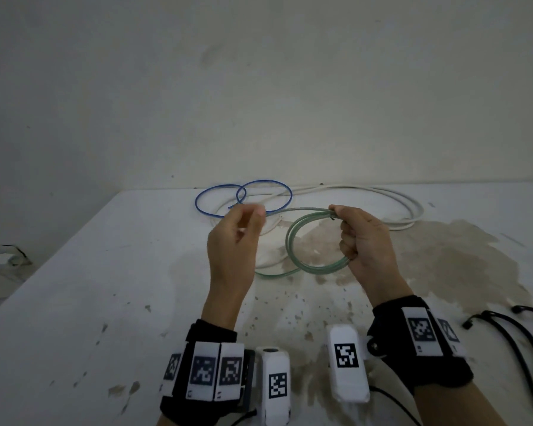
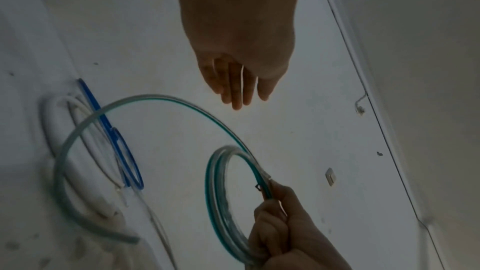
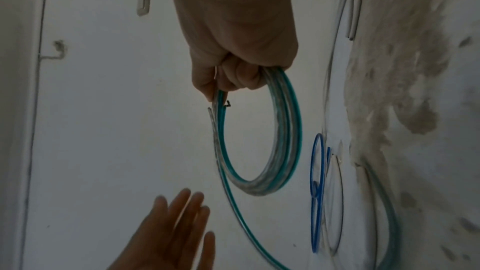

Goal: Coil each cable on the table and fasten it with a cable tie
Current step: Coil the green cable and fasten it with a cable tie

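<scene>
Head view: right hand (image 1: 363, 241) grips the coiled green cable (image 1: 293, 241) above the table (image 1: 90, 287); left hand (image 1: 234, 238) hangs beside it, fingers loosely spread, holding nothing. Blue cable (image 1: 243, 195), white cable (image 1: 382, 198) behind; black cable ties (image 1: 517, 339) right.

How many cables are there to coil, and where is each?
3. The green-striped clear cable is partly coiled in the right hand; the thin blue cable and the thick white cable lie loose at the table's far edge. More may be out of view.
</scene>
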